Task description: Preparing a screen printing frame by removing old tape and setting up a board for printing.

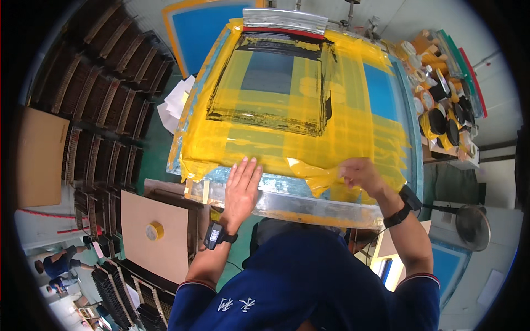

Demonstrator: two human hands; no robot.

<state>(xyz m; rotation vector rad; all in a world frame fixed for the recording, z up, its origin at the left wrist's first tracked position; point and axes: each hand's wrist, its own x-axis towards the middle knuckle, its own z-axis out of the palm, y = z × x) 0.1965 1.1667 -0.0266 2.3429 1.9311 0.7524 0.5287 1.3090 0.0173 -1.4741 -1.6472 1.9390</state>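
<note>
A large printing screen frame [309, 207], filling the centre of the frame, is covered in glossy, wrinkled yellow tape [265, 146] around a dark inked rectangle [276, 83]. The left hand [241, 190] is laid flat, fingers spread, on the lower metal edge. The right hand [361, 175] is pinched, seemingly on a loose tape end, though the grip is partly hidden.

Left hand [241, 190] lies flat on the taped screen frame [309, 207]; right hand [360, 175] pinches crumpled yellow tape [323, 175] at its near edge.
</note>
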